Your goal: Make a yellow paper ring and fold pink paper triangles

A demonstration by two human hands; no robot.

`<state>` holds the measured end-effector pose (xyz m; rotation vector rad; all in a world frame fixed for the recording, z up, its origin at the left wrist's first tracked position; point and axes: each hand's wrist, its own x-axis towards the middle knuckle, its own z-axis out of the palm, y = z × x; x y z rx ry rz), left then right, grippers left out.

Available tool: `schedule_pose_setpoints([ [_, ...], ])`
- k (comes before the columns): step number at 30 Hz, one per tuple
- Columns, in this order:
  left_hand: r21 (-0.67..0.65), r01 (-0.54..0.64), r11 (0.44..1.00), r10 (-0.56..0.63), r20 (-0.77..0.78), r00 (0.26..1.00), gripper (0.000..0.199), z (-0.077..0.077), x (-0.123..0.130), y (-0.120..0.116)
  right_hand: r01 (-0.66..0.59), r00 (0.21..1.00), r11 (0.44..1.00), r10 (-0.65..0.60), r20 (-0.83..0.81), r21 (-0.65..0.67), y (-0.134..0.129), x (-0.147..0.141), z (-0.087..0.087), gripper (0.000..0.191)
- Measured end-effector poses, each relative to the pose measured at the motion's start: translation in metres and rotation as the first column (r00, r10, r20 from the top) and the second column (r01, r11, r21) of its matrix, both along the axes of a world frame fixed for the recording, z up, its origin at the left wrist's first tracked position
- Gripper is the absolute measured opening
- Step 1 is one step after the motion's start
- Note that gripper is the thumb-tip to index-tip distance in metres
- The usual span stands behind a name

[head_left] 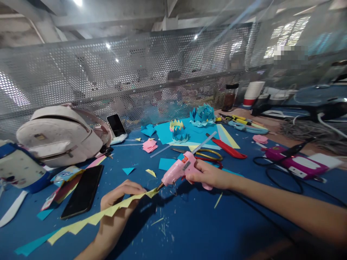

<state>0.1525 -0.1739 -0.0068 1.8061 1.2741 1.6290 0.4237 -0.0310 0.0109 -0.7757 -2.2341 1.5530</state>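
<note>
My right hand (207, 174) is wrapped round a pink hot glue gun (177, 169), with a clear glue stick (204, 143) jutting from its back. The gun's nozzle meets the right end of a yellow zigzag-cut paper strip (104, 213). That strip is pinched in my left hand (119, 202) and slants down to the left. A blue paper piece (35, 245) shows at its lower left end; whether it is joined cannot be made out. Behind the gun lie scissors with gold handles (208, 155) and a red-handled cutter (230, 148).
A black phone (82, 193), a pale backpack (61, 135) and a snack wrapper (67, 175) are on the left. Blue and yellow paper crowns (180, 135), a blue paper flower (202, 115) and coloured sheets (165, 133) lie farther back. A purple power strip (298, 164) and black cables are right.
</note>
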Motion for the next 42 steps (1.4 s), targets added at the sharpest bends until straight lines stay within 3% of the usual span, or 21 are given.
schedule_pose_setpoints([
  [11,-0.004,-0.038,0.999,0.038,0.023,0.999,0.007,-0.004,-0.006,0.003,-0.003,1.0,1.0,0.003,0.009,0.015,0.01,0.002,-0.001,0.05],
  [20,-0.036,-0.084,0.996,0.086,0.049,0.995,0.007,-0.006,-0.005,0.004,-0.021,1.0,1.0,0.021,0.007,0.014,-0.002,0.0,0.002,0.051],
  [25,-0.049,-0.089,0.995,0.091,0.053,0.994,0.007,-0.005,-0.004,0.004,0.08,0.996,0.993,-0.077,-0.033,0.085,0.005,0.0,-0.003,0.057],
  [30,-0.052,-0.09,0.995,0.093,0.064,0.994,0.009,-0.006,-0.005,0.005,0.276,0.961,0.939,-0.27,-0.057,0.206,0.014,-0.001,-0.004,0.054],
  [34,-0.057,-0.063,0.996,0.067,0.065,0.996,0.008,-0.005,-0.003,0.005,0.358,0.93,0.876,-0.364,-0.044,0.322,0.026,0.001,0.001,0.049],
  [38,-0.064,-0.008,0.998,0.011,0.049,0.999,0.01,-0.002,0.0,0.003,0.382,0.907,0.797,-0.42,-0.027,0.467,0.042,0.005,0.001,0.042],
  [42,-0.073,0.026,0.997,-0.023,0.041,0.999,0.012,-0.001,0.002,0.001,0.352,0.898,0.758,-0.439,0.031,0.549,0.046,0.004,-0.006,0.039],
])
